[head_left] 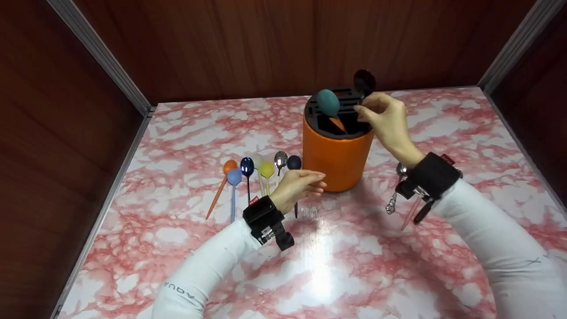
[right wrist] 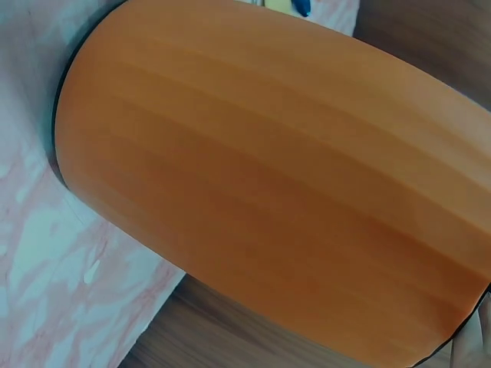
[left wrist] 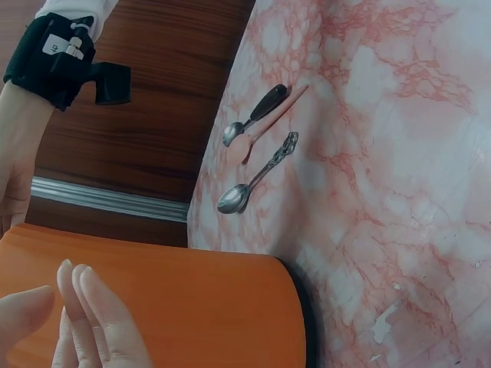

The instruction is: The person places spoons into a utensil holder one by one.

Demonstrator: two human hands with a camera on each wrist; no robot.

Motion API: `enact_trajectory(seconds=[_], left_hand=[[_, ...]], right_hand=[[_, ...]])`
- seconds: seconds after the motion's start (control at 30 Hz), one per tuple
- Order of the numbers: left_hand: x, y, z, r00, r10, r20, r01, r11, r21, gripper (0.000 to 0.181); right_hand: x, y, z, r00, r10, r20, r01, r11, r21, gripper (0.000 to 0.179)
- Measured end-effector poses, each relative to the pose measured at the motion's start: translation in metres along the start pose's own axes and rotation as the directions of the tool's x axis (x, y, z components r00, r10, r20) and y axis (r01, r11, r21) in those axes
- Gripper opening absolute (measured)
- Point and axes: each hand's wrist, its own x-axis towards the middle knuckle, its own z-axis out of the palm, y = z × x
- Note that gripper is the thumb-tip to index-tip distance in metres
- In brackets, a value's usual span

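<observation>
My right hand (head_left: pixel 387 119) pinches a dark spoon (head_left: pixel 364 81) by its handle, bowl upward, over the right side of the orange utensil holder (head_left: pixel 339 164). The holder's slotted black top (head_left: pixel 315 116) has a larger opening at the front, where a teal-headed spoon (head_left: pixel 328 103) leans. In front of the holder's lower left side is my left hand (head_left: pixel 297 186), holding nothing. In the left wrist view its thumb and fingers (left wrist: pixel 103 326) stand apart. The right wrist view is mostly filled by the holder's orange wall (right wrist: pixel 261 184), with only a bit of the hand (right wrist: pixel 474 341) at the corner.
Left of the holder lie several spoons, among them an orange one (head_left: pixel 230 166), a light blue one (head_left: pixel 234 177) and a yellow one (head_left: pixel 266 169). To the right lie an ornate metal spoon (left wrist: pixel 234 199), a pink utensil (left wrist: pixel 278 115) and a black-handled spoon (left wrist: pixel 268 102). Wooden walls enclose the marbled table.
</observation>
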Motion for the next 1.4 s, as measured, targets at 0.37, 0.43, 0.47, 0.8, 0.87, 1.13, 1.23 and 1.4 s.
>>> enact_trajectory(seconds=[0.37, 0.43, 0.47, 0.8, 0.87, 1.13, 1.23, 1.4], left_hand=[[0.002, -0.005, -0.001, 1.000, 0.002, 0.008, -0.002, 1.000, -0.009, 0.024], [0.002, -0.005, -0.001, 1.000, 0.001, 0.011, -0.001, 1.000, -0.010, 0.024], [0.002, -0.005, -0.001, 1.000, 0.001, 0.014, -0.001, 1.000, -0.009, 0.025], [0.003, -0.006, -0.002, 1.000, -0.024, 0.005, 0.024, 1.000, -0.017, 0.024], [0.004, -0.007, -0.003, 1.000, -0.027, 0.000, 0.027, 0.999, -0.018, 0.024], [0.008, -0.008, -0.009, 0.999, -0.045, -0.029, 0.045, 0.999, -0.027, 0.024], [0.010, -0.008, -0.012, 0.998, -0.052, -0.040, 0.051, 0.998, -0.027, 0.024], [0.014, -0.009, -0.020, 0.996, -0.060, -0.062, 0.058, 0.998, -0.041, 0.025]], right_hand=[[0.006, -0.001, -0.011, 0.995, 0.077, -0.057, -0.066, 0.982, 0.177, 0.013], [0.006, -0.001, -0.013, 0.995, 0.083, -0.057, -0.071, 0.979, 0.190, 0.013], [0.006, -0.001, -0.013, 0.994, 0.092, -0.055, -0.079, 0.977, 0.199, 0.013], [-0.003, -0.002, -0.022, 0.992, 0.123, -0.037, -0.112, 0.967, 0.231, 0.012], [-0.006, -0.002, -0.023, 0.993, 0.116, -0.034, -0.105, 0.968, 0.229, 0.014], [-0.021, -0.002, -0.027, 0.994, 0.110, -0.011, -0.106, 0.976, 0.190, 0.011], [-0.026, -0.001, -0.028, 0.993, 0.115, 0.005, -0.113, 0.970, 0.214, 0.009], [-0.033, 0.002, -0.028, 0.991, 0.129, 0.044, -0.136, 0.953, 0.271, 0.007]])
